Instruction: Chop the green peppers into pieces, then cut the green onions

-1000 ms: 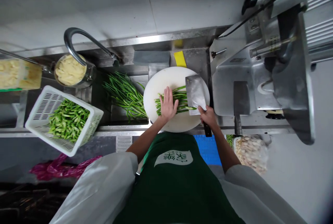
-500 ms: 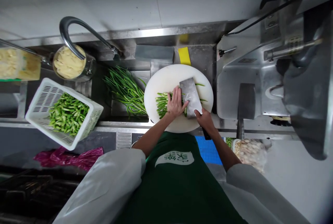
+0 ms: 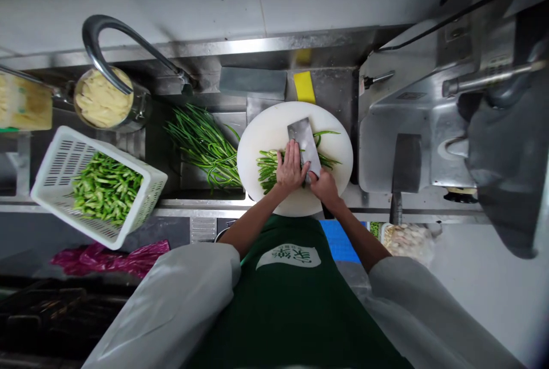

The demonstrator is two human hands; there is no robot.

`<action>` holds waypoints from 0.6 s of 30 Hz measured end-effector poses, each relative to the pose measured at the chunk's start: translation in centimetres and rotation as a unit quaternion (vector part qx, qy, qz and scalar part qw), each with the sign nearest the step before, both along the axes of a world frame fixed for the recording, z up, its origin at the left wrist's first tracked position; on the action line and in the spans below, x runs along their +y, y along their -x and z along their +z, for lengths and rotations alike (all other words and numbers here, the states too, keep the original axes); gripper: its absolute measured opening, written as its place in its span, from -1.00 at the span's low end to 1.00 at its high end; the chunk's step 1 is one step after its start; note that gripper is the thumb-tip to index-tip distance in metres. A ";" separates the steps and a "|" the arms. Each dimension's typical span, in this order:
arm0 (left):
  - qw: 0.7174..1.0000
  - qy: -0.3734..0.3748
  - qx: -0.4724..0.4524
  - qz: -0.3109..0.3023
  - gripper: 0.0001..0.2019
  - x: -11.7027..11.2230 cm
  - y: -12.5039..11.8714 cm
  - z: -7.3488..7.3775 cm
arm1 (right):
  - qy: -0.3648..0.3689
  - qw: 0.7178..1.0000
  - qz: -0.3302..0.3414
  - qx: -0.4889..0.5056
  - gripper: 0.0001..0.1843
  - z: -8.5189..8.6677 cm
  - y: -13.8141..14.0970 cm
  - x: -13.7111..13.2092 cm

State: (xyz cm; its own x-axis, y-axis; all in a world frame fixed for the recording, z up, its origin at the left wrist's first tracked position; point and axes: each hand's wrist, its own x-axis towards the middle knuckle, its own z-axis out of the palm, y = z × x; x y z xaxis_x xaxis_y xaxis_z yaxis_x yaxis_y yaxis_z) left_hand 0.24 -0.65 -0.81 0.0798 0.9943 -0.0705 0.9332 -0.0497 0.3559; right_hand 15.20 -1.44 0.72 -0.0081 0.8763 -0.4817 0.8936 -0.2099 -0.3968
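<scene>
On the round white cutting board lies a bunch of slender green vegetables; I cannot make out their kind. My left hand rests on top of them, fingers stretched out and thumb pointing right, close to a wide cleaver. My right hand is closed round the cleaver's handle end, which it hides. The blade leans across the bunch beside my left fingers. More green strips lie right of the blade.
Long green stalks lie in the sink to the left. A white basket holds cut green pieces beside a metal pot of pale slices. Behind the board are a grey block and yellow cloth. Another cleaver lies right.
My right hand and the cleaver have moved left and slightly away from me, closer to my left hand. The black handle no longer shows. My left hand has barely moved.
</scene>
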 end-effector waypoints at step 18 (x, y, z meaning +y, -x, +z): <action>0.996 -0.014 -0.068 -0.051 -0.70 4.0 1.9 0.6 | -0.073 0.979 -0.152 0.116 -0.53 1.9 -9.7 -0.7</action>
